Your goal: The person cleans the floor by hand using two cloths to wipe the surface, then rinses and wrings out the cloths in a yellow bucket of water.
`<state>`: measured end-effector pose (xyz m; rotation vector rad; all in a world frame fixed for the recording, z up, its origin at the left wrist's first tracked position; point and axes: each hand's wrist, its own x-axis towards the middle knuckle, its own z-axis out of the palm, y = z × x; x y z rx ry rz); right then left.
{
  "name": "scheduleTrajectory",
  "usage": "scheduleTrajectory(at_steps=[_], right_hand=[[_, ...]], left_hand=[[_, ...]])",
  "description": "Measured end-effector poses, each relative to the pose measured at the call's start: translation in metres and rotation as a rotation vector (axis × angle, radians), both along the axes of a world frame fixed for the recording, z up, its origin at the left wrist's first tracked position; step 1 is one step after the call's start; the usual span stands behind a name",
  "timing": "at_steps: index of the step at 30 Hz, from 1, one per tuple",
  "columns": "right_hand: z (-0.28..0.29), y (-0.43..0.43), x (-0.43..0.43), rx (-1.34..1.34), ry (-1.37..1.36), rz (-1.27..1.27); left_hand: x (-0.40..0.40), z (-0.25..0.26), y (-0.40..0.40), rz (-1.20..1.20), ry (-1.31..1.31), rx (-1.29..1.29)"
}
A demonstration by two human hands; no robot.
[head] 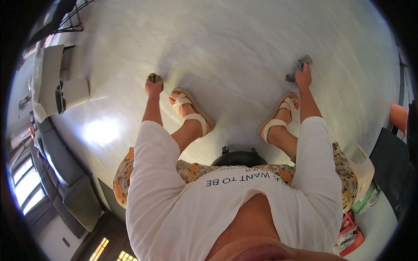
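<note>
My left hand (153,87) is at the left, beyond my sandalled foot, and grips a small olive-green bundle (156,78) with dark marks, perhaps cloth. At the right, my right hand (303,76) holds a dark grey bundle (305,60), likely fabric, by its near end. Another small dark grey piece (290,77) shows just left of that hand; whether it joins the bundle I cannot tell. Both arms reach down past my knees towards the pale floor, on either side of my cream sandals (196,119).
A black wheeled seat base (240,158) is beneath me. Dark grey sofa (76,195) and a pale table (49,78) stand left. At the right are a cream plastic stool (364,171), a black panel (388,169), a green container (365,199) and a red basket (354,243).
</note>
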<state>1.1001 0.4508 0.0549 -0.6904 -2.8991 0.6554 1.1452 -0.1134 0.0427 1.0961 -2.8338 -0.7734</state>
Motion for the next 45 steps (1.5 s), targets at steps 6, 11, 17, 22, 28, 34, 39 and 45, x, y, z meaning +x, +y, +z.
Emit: scheduleTrajectory(at_steps=[6, 11, 17, 22, 28, 34, 39, 45], right_hand=[[-0.031, -0.020, 0.000, 0.442, 0.112, 0.047], [-0.029, -0.048, -0.022, 0.333, 0.118, 0.199], [-0.023, -0.147, -0.029, 0.238, 0.191, 0.593], [-0.023, -0.175, 0.018, 0.174, 0.063, 0.786], [-0.024, -0.178, 0.097, 0.090, -0.032, 0.737], [-0.041, -0.185, 0.168, 0.115, -0.001, 0.630], [-0.028, -0.183, 0.185, 0.074, -0.124, 0.642], [-0.030, -0.172, 0.181, -0.106, -0.156, 0.504]], left_hand=[[-0.022, -0.047, -0.017, -0.078, -0.213, -0.075], [-0.087, -0.038, 0.027, -0.385, -0.077, -0.159], [-0.109, -0.027, 0.115, -0.891, 0.222, -0.149], [-0.066, 0.004, 0.206, -1.168, 0.088, -0.166], [0.008, -0.001, 0.239, -1.252, -0.077, -0.174], [0.060, 0.004, 0.245, -1.420, 0.031, -0.145], [0.081, -0.011, 0.238, -1.504, 0.173, -0.123], [0.077, -0.015, 0.240, -1.415, 0.274, 0.046]])
